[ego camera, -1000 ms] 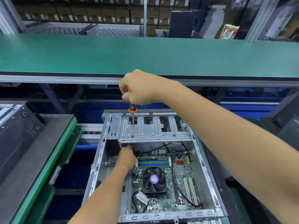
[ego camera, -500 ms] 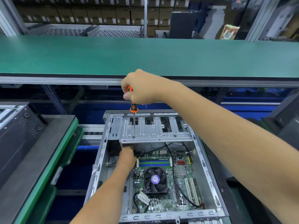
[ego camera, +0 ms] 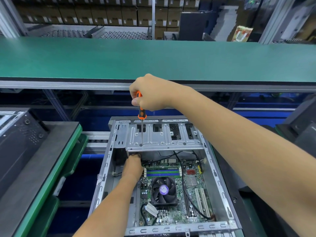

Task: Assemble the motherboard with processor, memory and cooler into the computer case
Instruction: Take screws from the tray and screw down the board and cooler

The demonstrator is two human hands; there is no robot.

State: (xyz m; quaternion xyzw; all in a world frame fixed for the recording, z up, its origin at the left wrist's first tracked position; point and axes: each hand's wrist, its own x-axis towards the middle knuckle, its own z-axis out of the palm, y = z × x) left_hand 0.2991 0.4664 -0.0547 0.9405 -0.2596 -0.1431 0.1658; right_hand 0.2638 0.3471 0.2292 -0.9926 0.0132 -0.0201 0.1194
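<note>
Taking the computer case (ego camera: pixel 109 168) as my landmark, I start off to its left, where I see a dark case panel (ego camera: pixel 18 141) lying on a grey pad edged in green (ego camera: pixel 42 168), well apart from the case's left wall.

Inside the case, close to that left wall, my left hand (ego camera: pixel 132 165) reaches up under the front edge of the metal drive bracket (ego camera: pixel 164 139), which spans the far end of the case. Its fingertips are tucked beneath the bracket's lip and hidden there, so I cannot tell whether they pinch anything or only press upward.

Just right of that hand, the motherboard (ego camera: pixel 172 214) lies flat on the case floor. Memory sticks (ego camera: pixel 163 172) sit across its far part, just below the bracket. The black cooler fan (ego camera: pixel 163 190) with a purple hub is mounted near the board's centre, nearer to me than the memory. A black cable (ego camera: pixel 188 195) curves over the board to the fan's right.

Above the far end of the case, my right hand (ego camera: pixel 150 93) has its fingers curled tight round the orange handle of a screwdriver (ego camera: pixel 142 124). The shaft stands upright, and its tip meets the bracket near the bracket's left front corner, directly above my left hand.

Beyond the case runs a long green conveyor surface (ego camera: pixel 153 60).
</note>
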